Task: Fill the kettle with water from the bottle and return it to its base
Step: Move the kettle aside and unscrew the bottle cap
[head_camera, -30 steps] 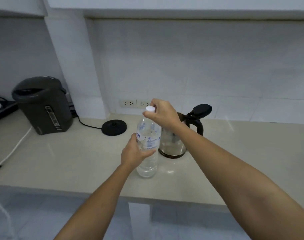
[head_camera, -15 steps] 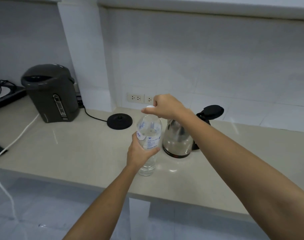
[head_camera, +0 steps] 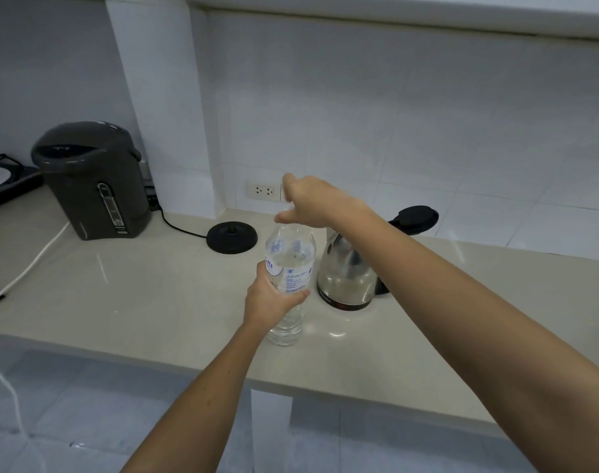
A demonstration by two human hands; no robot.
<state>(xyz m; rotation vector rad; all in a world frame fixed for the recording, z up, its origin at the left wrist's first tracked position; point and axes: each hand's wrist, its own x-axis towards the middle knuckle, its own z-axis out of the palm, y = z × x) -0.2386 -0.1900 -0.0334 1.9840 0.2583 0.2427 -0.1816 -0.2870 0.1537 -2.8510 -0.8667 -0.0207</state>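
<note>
A clear plastic water bottle [head_camera: 291,264] stands upright on the beige counter [head_camera: 137,295], and my left hand [head_camera: 270,298] grips its middle. My right hand [head_camera: 311,203] is closed over the top of the bottle and hides the cap. Just right of the bottle stands the steel kettle [head_camera: 345,278] with its black lid [head_camera: 415,216] flipped open; my right forearm crosses in front of it. The round black kettle base [head_camera: 232,237] lies on the counter behind and to the left of the bottle, with a black cord running left.
A dark grey hot-water dispenser [head_camera: 93,179] stands at the back left. A white cable [head_camera: 28,271] trails across the counter's left end. A wall socket [head_camera: 264,191] is behind my right hand. The counter's front edge runs just below the bottle.
The view has shifted, so everything sits further right and lower. My right hand has turned on the bottle top; the white cap seen a second ago is hidden under it. The bottle stays put.
</note>
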